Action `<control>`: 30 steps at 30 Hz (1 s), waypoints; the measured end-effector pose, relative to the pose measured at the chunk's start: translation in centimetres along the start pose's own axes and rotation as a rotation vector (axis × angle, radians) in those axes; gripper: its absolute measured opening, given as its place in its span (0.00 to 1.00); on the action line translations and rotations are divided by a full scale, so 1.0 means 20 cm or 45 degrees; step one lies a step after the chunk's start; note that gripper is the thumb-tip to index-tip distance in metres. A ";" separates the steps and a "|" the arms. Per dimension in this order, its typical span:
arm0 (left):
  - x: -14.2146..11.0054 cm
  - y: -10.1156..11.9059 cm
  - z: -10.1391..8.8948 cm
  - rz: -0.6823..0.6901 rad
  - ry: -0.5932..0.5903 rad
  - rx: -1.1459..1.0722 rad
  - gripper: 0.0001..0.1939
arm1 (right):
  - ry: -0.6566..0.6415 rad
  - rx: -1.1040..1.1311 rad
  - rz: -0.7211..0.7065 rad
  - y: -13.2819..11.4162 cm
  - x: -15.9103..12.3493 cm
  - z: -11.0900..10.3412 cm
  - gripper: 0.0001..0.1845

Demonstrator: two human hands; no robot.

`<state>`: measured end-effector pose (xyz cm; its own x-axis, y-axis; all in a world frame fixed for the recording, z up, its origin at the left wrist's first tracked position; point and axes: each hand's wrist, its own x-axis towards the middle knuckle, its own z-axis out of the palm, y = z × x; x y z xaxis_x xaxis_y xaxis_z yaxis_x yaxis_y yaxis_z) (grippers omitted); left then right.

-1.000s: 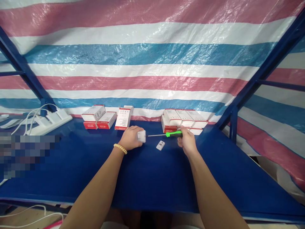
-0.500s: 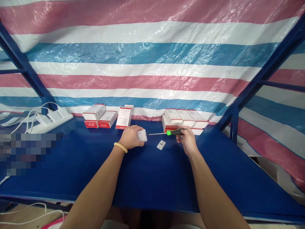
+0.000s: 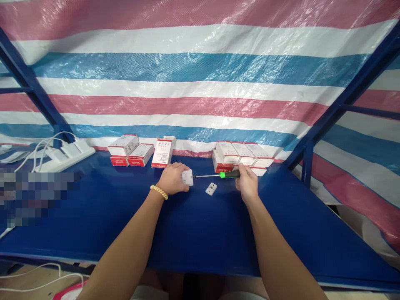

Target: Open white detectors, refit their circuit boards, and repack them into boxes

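My left hand (image 3: 173,178), with a yellow braided band at its wrist, is closed around a small white plastic device (image 3: 188,178). A screwdriver (image 3: 229,174) with a black and bright green handle lies level in my right hand (image 3: 248,183), its fingers wrapped round the handle end. The thin metal shaft points left, and its tip meets the right side of the device. Whether the tip sits in a screw is too small to tell. On the blue table just below the shaft rests a small white plate (image 3: 211,188) with dark cut-outs.
Red and white boxes (image 3: 125,146) stand at the back left, one opened box (image 3: 163,152) near the middle, and more stacked boxes (image 3: 242,154) at the back right. A white power strip (image 3: 67,158) with plugs and cables is at far left. Blue frame posts (image 3: 308,160) flank the table (image 3: 200,237).
My right hand has shifted its grip on the screwdriver handle, fingers now more curled around its end. The tip stays at the device, which my left hand still holds.
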<state>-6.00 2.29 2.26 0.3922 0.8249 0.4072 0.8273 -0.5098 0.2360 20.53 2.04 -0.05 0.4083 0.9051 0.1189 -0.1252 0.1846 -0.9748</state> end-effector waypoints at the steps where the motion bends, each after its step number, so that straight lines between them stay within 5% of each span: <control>1: 0.00 0.00 0.00 0.002 -0.001 0.002 0.27 | 0.017 0.021 0.014 -0.01 0.00 0.00 0.18; 9: 0.00 0.02 0.00 -0.005 -0.016 0.030 0.27 | 0.026 0.200 0.026 -0.03 -0.01 0.01 0.05; 14: 0.00 0.03 0.00 -0.001 -0.028 0.028 0.27 | 0.002 0.198 0.078 -0.03 0.00 0.00 0.07; 21: 0.00 0.03 0.00 -0.011 -0.009 0.034 0.26 | 0.083 0.146 0.117 -0.04 -0.03 0.03 0.22; 30: 0.00 0.03 -0.01 -0.035 -0.027 0.063 0.26 | -0.055 0.194 -0.003 -0.01 0.00 0.00 0.18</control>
<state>-5.59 1.94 2.59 0.3767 0.8438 0.3822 0.8567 -0.4743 0.2029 20.47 1.95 0.12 0.3699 0.9197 0.1320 -0.2619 0.2395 -0.9349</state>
